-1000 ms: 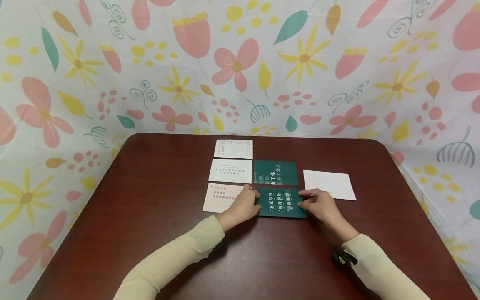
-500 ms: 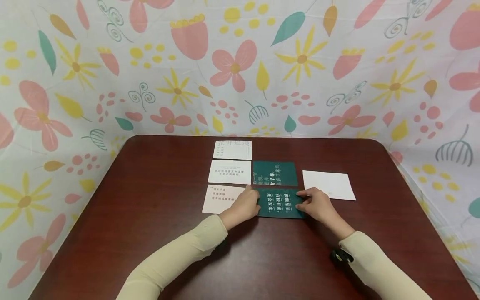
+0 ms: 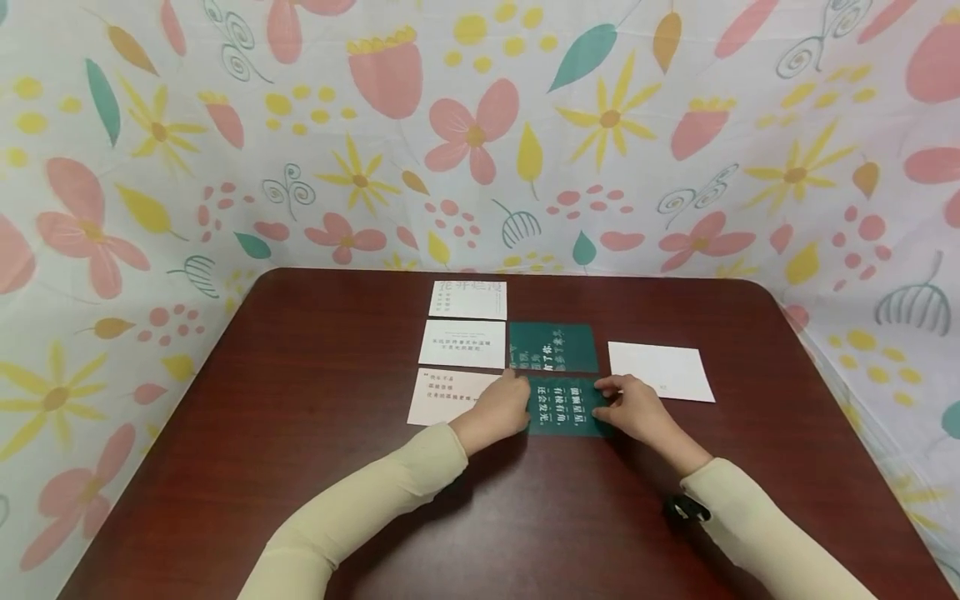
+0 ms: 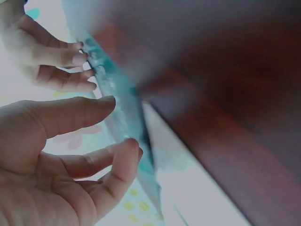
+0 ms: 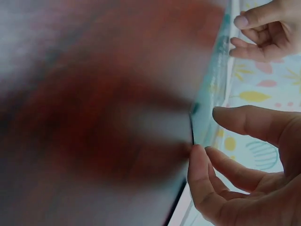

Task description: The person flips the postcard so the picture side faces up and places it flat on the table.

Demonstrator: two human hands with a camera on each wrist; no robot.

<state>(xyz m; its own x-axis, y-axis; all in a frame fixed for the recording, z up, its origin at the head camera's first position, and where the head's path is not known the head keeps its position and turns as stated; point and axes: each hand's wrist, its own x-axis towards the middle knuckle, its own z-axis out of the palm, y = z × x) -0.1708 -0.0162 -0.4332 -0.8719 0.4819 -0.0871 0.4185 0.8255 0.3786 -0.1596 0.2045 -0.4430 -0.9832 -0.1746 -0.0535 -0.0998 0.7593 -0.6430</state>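
Observation:
A dark green card (image 3: pixel 558 406) with white characters lies nearest me on the table, below a second green card (image 3: pixel 555 347). My left hand (image 3: pixel 495 410) rests on its left side, overlapping the pale pink-lettered card (image 3: pixel 442 396) beside it. At the right edge, the thumb and fingertips of my right hand (image 3: pixel 639 410) touch the near green card. In the left wrist view my left hand (image 4: pixel 70 165) has thumb and fingers apart along the green card (image 4: pixel 108 75). The right wrist view shows my right hand (image 5: pixel 249 165) with a gap between thumb and index finger at the card's edge.
Two white lettered cards, a middle one (image 3: pixel 461 343) and a far one (image 3: pixel 468 300), continue the left column. A blank-looking white card (image 3: pixel 660 371) lies slightly tilted behind my right hand. The dark reddish table (image 3: pixel 330 358) ends at a flowered cloth (image 3: pixel 247 150).
My left hand has shifted right, onto the left part of the near green card. That card has slid slightly left, while my right hand stays at its right edge.

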